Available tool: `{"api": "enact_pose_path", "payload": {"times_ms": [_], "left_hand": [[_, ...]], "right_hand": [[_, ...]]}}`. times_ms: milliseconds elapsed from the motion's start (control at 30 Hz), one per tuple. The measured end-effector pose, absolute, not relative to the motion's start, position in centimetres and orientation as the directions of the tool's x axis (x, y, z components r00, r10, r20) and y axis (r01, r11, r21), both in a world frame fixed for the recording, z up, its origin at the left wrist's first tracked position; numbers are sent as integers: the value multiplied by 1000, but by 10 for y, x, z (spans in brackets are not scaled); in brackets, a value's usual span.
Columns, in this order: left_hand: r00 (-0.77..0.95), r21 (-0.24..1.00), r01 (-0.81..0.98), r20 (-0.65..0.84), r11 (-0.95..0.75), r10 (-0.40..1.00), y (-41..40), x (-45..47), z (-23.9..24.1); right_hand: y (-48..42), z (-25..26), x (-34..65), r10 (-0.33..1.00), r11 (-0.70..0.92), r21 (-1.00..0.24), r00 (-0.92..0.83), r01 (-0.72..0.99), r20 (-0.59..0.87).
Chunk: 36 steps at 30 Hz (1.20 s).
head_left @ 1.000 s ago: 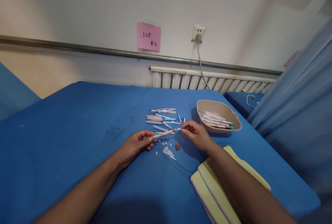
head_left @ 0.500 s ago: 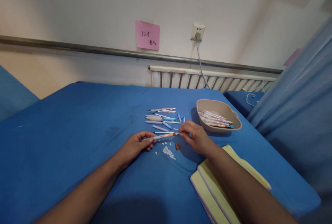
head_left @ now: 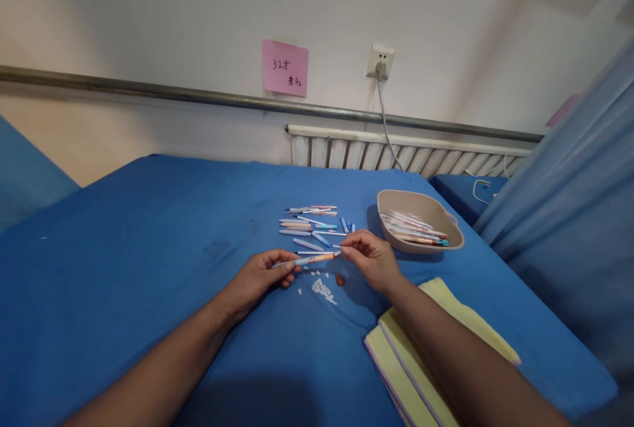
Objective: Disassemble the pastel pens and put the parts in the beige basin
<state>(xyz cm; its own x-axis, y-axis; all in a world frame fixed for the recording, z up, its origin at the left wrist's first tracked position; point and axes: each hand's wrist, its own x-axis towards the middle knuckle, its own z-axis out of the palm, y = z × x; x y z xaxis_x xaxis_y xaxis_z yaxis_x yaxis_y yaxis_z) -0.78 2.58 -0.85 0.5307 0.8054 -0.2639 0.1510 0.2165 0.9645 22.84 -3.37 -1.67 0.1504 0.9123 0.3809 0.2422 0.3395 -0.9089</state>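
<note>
My left hand (head_left: 262, 275) is closed round the barrel of a thin pen (head_left: 312, 259) with an orange and white body, held level just above the blue table cover (head_left: 148, 249). My right hand (head_left: 371, 257) pinches the pen's right end between thumb and fingers. Behind the pen lies a loose pile of pen parts (head_left: 312, 224), with barrels, caps and refills side by side. Small white bits (head_left: 321, 290) and a small brown piece (head_left: 339, 279) lie on the cover just below the pen.
A beige tray (head_left: 423, 201) with several finished pens stands to the right of the pile. Yellow folded cloths (head_left: 421, 361) lie under my right forearm. A radiator (head_left: 396, 153) and a wall socket (head_left: 380, 61) with a cable are behind; a blue curtain (head_left: 569, 202) hangs at right.
My right hand closed the gap and now pinches the pen's right end. The pen dropped from tilted to nearly level. My left hand stayed put.
</note>
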Motion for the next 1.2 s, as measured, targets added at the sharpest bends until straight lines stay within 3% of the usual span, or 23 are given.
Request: {"api": "enact_pose_path", "payload": {"times_ms": [200, 533, 767, 933, 1200], "left_hand": [[501, 952, 80, -294, 295, 814, 25, -7, -7], [517, 947, 76, -304, 311, 800, 24, -7, -6], [537, 944, 77, -311, 321, 785, 25, -8, -5], [541, 942, 73, -312, 326, 781, 25, -8, -5], [586, 936, 75, -321, 344, 744, 22, -9, -2]], "right_hand": [[-34, -13, 228, 918, 303, -944, 224, 129, 326], [-32, -18, 229, 905, 327, -918, 203, 226, 373], [-33, -15, 228, 918, 311, -939, 210, 149, 337], [-35, -16, 223, 909, 322, -927, 211, 192, 360], [-36, -16, 218, 939, 233, -968, 237, 91, 248]]}}
